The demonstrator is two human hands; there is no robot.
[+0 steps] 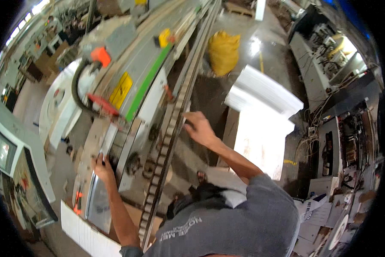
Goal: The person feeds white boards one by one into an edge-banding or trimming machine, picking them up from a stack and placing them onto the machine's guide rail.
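Observation:
My left hand point(102, 168) is over the machine bed at the near end of a long silvery strip point(108, 140). Its fingers are drawn together in a pinch, and what lies between them is too small to make out. Just below that hand is a shiny, see-through or metallic panel point(99, 204). My right hand point(198, 128) reaches to the long slotted rail point(174, 115) along the machine's side. Its fingers are bent and apart, with the tips at the rail's edge and nothing seen in them. The green-edged machine point(146, 83) carries a red guard point(102, 104).
A stack of white boards point(263, 91) stands to my right, above a brightly lit white sheet point(261, 135). A yellow sack point(223, 52) sits on the floor farther off. An orange-handled tool point(78, 202) lies left of the panel. An opened cabinet with wiring point(350, 147) stands far right.

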